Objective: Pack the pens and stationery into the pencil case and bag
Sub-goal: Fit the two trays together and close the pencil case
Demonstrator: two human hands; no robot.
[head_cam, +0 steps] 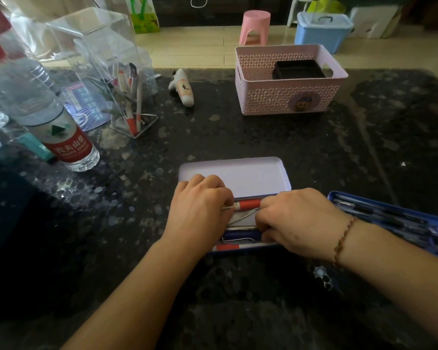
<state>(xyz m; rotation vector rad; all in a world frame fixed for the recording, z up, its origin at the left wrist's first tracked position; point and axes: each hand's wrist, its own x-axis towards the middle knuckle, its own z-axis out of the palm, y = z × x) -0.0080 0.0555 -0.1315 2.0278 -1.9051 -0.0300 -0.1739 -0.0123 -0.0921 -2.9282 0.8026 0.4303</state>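
step: lay red pen (248,204) flat in pencil case (234,178), frame centre | left hand (200,210) pinches pen tip end | right hand (296,221) grasps other end | advice: keep it parallel to the pens already inside

Two hands: the left hand (200,210) and the right hand (296,221). One open pencil tin (238,173). One blue tray of pens (390,221) (its pens too dark to count). One water bottle (58,127), one clear pen holder (127,97), one pink basket (288,97), one pink stool (256,26), one blue storage box (321,31).
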